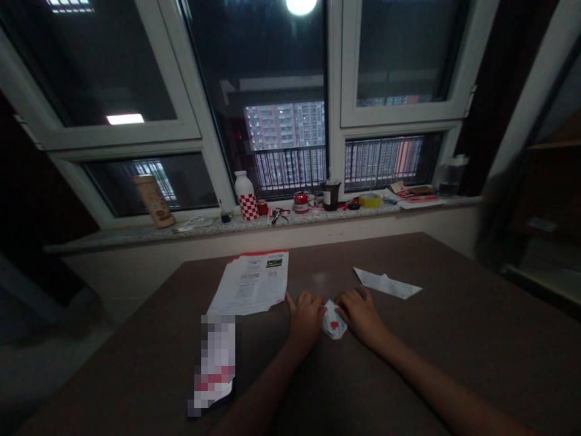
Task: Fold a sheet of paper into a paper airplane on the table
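Note:
A small piece of folded paper (pixel 334 325), white with a red patch, lies on the table between my two hands. My left hand (pixel 307 315) is at its left edge, with the thumb-side fingers closed on the paper and the little finger sticking out to the left. From the other side, my right hand (pixel 362 316) grips the right edge near the top, fingers bent. The fingertips are partly hidden, so the exact hold is hard to see. Beyond my right hand sits a folded paper boat (pixel 388 284), long and white, with a small peak in its middle.
A stack of printed sheets (pixel 254 281) lies to the left on the brown table (pixel 454 339). Nearer me is a blurred-out phone-like object (pixel 215 363). On the windowsill stand a checkered bottle (pixel 246 197), a tan tumbler (pixel 153 201), a dark cup (pixel 331 195) and yellow tape (pixel 370 200).

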Action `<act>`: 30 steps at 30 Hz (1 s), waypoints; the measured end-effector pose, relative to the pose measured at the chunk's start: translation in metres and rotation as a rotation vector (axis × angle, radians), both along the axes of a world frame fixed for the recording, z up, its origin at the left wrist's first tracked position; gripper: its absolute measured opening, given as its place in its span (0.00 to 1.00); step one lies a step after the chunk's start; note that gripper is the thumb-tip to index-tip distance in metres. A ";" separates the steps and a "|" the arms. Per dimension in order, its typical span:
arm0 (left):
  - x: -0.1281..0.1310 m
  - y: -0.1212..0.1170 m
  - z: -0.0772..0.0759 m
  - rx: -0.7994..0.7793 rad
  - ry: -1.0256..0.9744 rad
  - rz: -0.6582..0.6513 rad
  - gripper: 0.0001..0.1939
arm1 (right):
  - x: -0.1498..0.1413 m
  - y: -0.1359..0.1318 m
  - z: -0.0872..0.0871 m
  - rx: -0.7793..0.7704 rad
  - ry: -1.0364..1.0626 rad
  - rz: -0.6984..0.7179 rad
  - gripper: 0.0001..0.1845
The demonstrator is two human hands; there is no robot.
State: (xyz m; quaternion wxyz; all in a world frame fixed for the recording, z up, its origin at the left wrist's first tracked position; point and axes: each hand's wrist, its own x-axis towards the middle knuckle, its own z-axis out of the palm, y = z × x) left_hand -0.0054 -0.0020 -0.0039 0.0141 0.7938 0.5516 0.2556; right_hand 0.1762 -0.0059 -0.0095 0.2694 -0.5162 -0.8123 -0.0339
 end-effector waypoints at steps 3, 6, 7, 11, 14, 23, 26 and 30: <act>-0.001 0.002 -0.002 -0.007 -0.001 0.001 0.07 | 0.001 0.000 -0.001 0.010 -0.032 -0.002 0.07; -0.002 0.002 -0.002 -0.014 -0.021 -0.011 0.07 | 0.002 0.000 -0.002 0.010 -0.009 0.010 0.08; -0.002 0.002 -0.002 -0.017 -0.022 -0.016 0.07 | 0.002 0.000 -0.001 0.012 -0.006 0.010 0.07; -0.003 0.003 0.000 -0.023 0.003 -0.049 0.07 | 0.003 0.000 0.000 0.005 -0.028 0.011 0.07; -0.006 0.003 0.001 -0.035 0.022 -0.070 0.08 | 0.004 0.001 0.000 -0.026 -0.026 0.007 0.07; -0.014 0.000 -0.006 -0.035 0.125 -0.039 0.14 | 0.009 0.000 -0.005 -0.093 -0.002 -0.034 0.13; -0.016 0.002 -0.010 -0.021 0.188 -0.027 0.15 | 0.008 0.001 -0.004 -0.110 -0.031 -0.073 0.14; -0.019 0.004 -0.012 0.000 0.246 -0.046 0.18 | 0.005 0.002 -0.004 -0.118 -0.066 -0.090 0.18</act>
